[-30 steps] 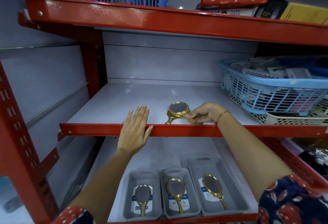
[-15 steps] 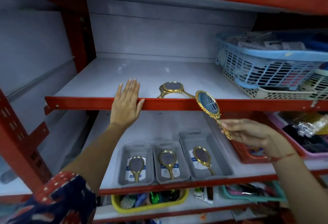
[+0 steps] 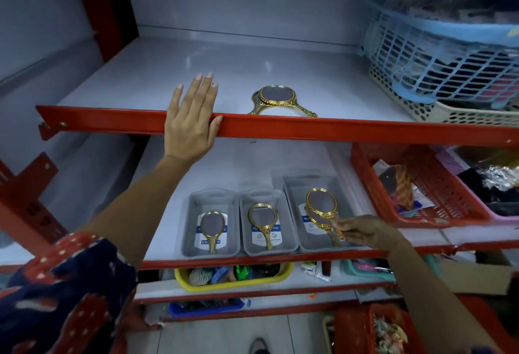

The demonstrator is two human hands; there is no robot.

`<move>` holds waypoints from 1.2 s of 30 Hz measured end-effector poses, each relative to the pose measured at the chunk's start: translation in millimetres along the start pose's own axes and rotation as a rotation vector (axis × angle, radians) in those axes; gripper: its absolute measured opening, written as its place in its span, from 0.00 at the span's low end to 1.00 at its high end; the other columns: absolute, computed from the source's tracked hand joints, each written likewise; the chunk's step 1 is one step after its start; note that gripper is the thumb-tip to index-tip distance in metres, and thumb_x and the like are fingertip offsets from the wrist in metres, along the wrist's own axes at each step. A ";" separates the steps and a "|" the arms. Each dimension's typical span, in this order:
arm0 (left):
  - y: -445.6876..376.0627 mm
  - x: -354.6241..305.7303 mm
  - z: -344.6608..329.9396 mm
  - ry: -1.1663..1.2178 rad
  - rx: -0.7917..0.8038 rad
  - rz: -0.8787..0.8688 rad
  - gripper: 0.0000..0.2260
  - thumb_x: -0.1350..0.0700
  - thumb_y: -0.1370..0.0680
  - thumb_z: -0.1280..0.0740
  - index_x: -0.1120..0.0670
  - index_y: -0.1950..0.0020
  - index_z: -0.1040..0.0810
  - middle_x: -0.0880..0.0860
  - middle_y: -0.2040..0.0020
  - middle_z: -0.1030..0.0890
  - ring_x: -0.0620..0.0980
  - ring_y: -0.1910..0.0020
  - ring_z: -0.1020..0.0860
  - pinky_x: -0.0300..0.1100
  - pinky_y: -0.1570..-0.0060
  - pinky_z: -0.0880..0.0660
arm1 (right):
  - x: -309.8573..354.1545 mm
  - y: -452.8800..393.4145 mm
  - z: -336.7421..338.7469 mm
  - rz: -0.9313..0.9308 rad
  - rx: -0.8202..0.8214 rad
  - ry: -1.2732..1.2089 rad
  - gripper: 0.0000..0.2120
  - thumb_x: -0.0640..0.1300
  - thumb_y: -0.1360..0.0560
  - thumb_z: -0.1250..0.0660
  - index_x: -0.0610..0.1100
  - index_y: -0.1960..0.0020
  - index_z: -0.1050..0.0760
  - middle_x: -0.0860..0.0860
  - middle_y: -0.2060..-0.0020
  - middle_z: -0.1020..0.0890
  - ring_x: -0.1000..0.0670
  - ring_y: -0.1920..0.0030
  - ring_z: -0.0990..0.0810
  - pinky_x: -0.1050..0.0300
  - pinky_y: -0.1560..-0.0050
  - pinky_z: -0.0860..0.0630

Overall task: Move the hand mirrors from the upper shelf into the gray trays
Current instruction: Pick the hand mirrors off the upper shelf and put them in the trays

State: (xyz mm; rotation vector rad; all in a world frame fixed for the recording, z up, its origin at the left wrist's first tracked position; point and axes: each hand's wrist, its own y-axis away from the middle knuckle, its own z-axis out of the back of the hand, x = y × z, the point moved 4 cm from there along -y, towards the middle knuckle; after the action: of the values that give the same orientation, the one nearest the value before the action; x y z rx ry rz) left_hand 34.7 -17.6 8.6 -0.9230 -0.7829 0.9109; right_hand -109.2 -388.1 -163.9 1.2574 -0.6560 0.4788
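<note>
Red steel rack with white upper shelf (image 3: 157, 73), frame centre: bare left half, blue slatted plastic basket (image 3: 438, 53) crowding upper right. Three gray plastic trays (image 3: 289, 244) lower centre, one gold-framed hand mirror (image 3: 323, 214) in each; more remain (image 3: 276, 98) at the upper shelf's front lip. Left hand (image 3: 191, 123) flat on that edge, fingers together. Right hand (image 3: 365, 231) fingers pinch the right tray mirror's handle.

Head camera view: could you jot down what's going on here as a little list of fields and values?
upper shelf: gold mirrors stacked near front edge
gray trays: three, side by side, lower shelf
left tray, middle tray: one mirror each
right tray: one mirror lying, another being set on it
right hand: pinching held mirror by handle
left hand: flat on red shelf rail
</note>
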 end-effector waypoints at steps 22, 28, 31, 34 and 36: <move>2.7 0.2 -8.2 -0.196 -0.066 -0.085 0.23 0.51 0.18 0.48 0.59 0.26 0.34 0.57 0.26 0.31 0.55 0.27 0.32 0.49 0.23 0.52 | 33.5 1.8 -14.2 0.285 -0.408 0.482 0.08 0.39 0.37 0.24 0.35 0.63 0.16 0.41 0.63 0.14 0.46 0.62 0.16 0.48 0.51 0.18; 2.4 0.8 -7.1 -0.190 -0.047 -0.073 0.23 0.51 0.17 0.49 0.59 0.26 0.34 0.57 0.26 0.31 0.54 0.27 0.32 0.50 0.24 0.48 | 112.0 86.0 -39.8 0.493 -0.137 0.223 0.15 0.38 0.34 0.24 0.33 0.50 0.18 0.41 0.55 0.14 0.46 0.54 0.14 0.67 0.59 0.18; 1.8 1.0 -6.8 -0.178 -0.037 -0.073 0.23 0.50 0.17 0.49 0.59 0.25 0.34 0.56 0.26 0.31 0.54 0.27 0.32 0.51 0.25 0.46 | 154.5 126.5 -56.4 0.629 -0.047 0.136 0.15 0.37 0.33 0.25 0.32 0.49 0.19 0.42 0.58 0.13 0.51 0.61 0.14 0.65 0.57 0.17; 2.3 1.8 -7.8 -0.174 -0.033 -0.069 0.23 0.50 0.17 0.49 0.59 0.25 0.34 0.56 0.26 0.31 0.54 0.27 0.32 0.51 0.24 0.47 | 193.0 150.8 -70.2 0.777 -0.018 0.042 0.12 0.34 0.32 0.26 0.31 0.50 0.18 0.46 0.64 0.14 0.53 0.65 0.15 0.66 0.59 0.17; 3.5 1.9 -9.3 -0.181 -0.027 -0.072 0.23 0.50 0.17 0.50 0.59 0.25 0.35 0.56 0.26 0.31 0.54 0.27 0.32 0.51 0.24 0.48 | 216.5 155.0 -78.2 0.825 -0.069 0.023 0.11 0.34 0.32 0.25 0.32 0.51 0.18 0.44 0.64 0.15 0.52 0.66 0.15 0.65 0.59 0.17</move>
State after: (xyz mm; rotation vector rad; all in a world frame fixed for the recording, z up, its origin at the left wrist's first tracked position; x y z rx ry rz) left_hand 42.5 -17.7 2.0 -0.8376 -0.9791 0.9309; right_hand -39.2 -278.2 81.2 0.8715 -1.1595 1.1314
